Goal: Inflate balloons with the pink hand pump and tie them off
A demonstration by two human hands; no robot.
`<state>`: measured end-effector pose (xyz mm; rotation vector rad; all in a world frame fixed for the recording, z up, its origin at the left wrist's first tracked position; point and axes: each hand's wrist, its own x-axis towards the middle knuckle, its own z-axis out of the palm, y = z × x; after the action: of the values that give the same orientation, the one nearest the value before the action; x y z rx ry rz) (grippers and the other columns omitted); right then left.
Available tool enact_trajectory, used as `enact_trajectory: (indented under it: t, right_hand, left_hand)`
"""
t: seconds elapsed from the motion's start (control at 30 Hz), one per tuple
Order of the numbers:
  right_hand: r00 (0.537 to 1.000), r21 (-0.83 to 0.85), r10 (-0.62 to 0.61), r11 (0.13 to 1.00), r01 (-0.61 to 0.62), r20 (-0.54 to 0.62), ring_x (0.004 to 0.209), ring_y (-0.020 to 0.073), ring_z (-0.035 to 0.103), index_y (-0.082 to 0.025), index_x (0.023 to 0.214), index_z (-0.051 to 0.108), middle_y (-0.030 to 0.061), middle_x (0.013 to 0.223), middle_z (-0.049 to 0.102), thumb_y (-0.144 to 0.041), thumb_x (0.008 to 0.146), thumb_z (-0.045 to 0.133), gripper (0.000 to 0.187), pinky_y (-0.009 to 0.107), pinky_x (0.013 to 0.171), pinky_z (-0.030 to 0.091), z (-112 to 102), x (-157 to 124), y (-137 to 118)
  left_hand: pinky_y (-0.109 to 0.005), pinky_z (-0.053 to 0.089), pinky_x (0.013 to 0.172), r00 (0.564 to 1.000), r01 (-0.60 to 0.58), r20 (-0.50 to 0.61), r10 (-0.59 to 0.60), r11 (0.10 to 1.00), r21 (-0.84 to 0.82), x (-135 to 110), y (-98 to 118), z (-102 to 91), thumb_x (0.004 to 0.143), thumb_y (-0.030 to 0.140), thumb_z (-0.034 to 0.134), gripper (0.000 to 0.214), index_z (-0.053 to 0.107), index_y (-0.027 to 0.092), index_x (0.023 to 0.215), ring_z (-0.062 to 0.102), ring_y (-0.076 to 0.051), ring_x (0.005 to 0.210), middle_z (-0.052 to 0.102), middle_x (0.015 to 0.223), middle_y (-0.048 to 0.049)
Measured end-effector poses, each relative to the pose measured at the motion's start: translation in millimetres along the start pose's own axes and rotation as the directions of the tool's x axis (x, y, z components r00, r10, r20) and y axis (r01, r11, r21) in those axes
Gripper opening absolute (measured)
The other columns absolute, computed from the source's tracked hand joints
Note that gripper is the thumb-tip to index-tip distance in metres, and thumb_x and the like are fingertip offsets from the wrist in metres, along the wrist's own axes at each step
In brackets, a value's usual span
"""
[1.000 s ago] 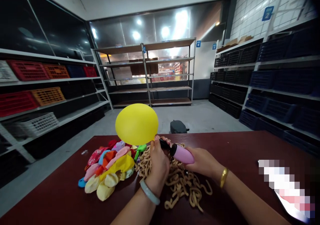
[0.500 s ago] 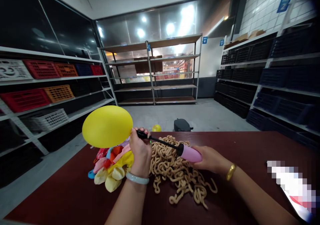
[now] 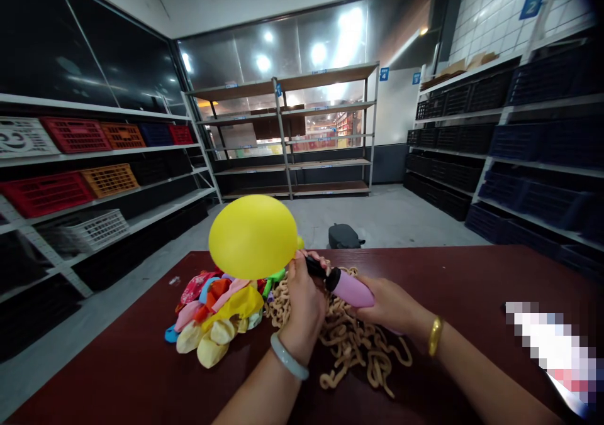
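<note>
A swollen yellow balloon sits on the black nozzle end of a hand balloon pump. My left hand is closed around that nozzle end and the balloon's neck. The pump's pink barrel is gripped in my right hand, close against the black end, so hardly any rod shows. Under my hands lies a heap of tan, curly, rope-like pieces. To its left is a pile of limp balloons in yellow, pink, red, blue and cream.
The dark red table carries a blurred-out bright device at the right. Beyond it, a dark grey object stands on the floor. Shelves with crates line both sides, and a metal rack stands at the back.
My left hand has moved right toward my right hand, bringing the balloon along. The pump's rod, long and exposed before, has slid into the pink barrel.
</note>
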<state>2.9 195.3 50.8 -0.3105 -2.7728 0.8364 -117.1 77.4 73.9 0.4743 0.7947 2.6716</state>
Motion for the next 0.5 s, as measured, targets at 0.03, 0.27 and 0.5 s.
enact_trajectory:
  t: [0.03,0.27,0.5]
  right_hand:
    - [1.0,0.026,-0.003,1.0,0.002,0.02,0.079,0.0225,0.064,-0.026,0.123,0.057,0.0046,0.097,0.07,-0.039,0.072,0.068,0.054,0.028,0.064,0.04,-0.6,0.3,0.3]
    - [0.991,0.062,0.008,0.998,-0.017,0.135,0.076,0.0203,0.062,-0.024,0.104,0.065,0.0015,0.091,0.07,-0.037,0.066,0.071,0.04,0.026,0.062,0.041,-6.4,3.6,20.2]
    - [0.992,0.02,-0.001,1.0,-0.002,0.127,0.074,0.02,0.061,-0.022,0.098,0.066,0.0028,0.089,0.069,-0.04,0.066,0.072,0.038,0.026,0.06,0.04,-14.2,-0.1,26.8]
  left_hand:
    - [-0.025,0.042,0.054,1.0,-0.025,0.0,0.025,1.0,0.005,4.5,7.1,-1.8,0.083,0.038,0.064,0.025,0.048,0.019,0.08,0.051,-0.012,0.057,0.052,0.068,0.001]
    - [-0.024,0.036,0.05,0.984,-0.159,-0.097,0.151,0.984,-0.078,50.6,62.8,-32.3,0.088,0.031,0.057,0.017,0.048,0.02,0.079,0.05,-0.012,0.058,0.049,0.067,-0.0001]
    - [-0.024,0.035,0.05,0.987,-0.137,-0.099,0.128,0.986,-0.093,51.5,51.8,-35.5,0.088,0.029,0.055,0.015,0.047,0.02,0.079,0.048,-0.012,0.058,0.048,0.067,0.0001]
